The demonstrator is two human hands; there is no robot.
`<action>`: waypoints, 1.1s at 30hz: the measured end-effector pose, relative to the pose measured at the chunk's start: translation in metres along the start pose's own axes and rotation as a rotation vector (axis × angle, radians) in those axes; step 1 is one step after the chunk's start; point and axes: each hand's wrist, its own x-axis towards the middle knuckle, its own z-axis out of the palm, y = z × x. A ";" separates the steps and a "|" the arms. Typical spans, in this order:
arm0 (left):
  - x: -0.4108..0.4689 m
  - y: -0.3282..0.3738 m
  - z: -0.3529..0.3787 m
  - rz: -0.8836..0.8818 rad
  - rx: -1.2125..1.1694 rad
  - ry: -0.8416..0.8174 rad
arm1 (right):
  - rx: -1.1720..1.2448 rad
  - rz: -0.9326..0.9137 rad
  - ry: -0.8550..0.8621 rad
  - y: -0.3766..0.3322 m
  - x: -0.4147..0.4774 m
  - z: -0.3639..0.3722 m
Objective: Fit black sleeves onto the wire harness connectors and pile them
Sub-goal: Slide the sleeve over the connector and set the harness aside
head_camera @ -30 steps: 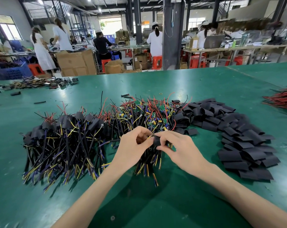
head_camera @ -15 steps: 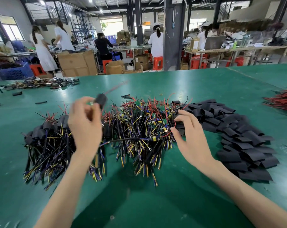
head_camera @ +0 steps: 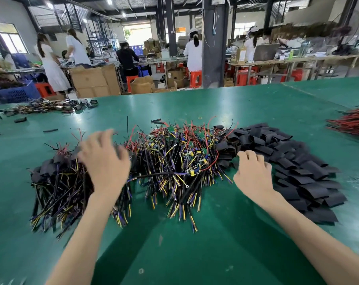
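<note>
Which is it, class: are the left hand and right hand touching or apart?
Apart. The head view shows the unsleeved harnesses lying between the left hand and the right hand.

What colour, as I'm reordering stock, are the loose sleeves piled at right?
Black; the loose sleeves show best in the head view.

Factory assembly hall: long green worktable (head_camera: 195,108), cardboard boxes (head_camera: 92,81), red stools (head_camera: 195,78), workers (head_camera: 194,52) at far benches

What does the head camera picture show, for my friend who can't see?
A person's left hand, fingers spread, hovers over a pile of sleeved harnesses on a green table, while the right hand reaches for loose black sleeves. Unsleeved harnesses lie between the piles.
</note>
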 end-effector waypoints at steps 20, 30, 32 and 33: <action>-0.054 0.081 0.019 0.390 -0.497 -0.432 | 0.208 -0.327 -0.111 0.010 0.012 0.013; -0.034 0.054 -0.003 0.318 -0.496 -0.331 | 0.228 -0.361 -0.181 0.012 0.013 0.007; -0.036 0.050 -0.001 0.318 -0.452 -0.328 | 0.193 -0.384 -0.204 0.013 0.013 0.007; -0.036 0.049 0.000 0.312 -0.447 -0.337 | 0.211 -0.375 -0.225 0.014 0.014 0.006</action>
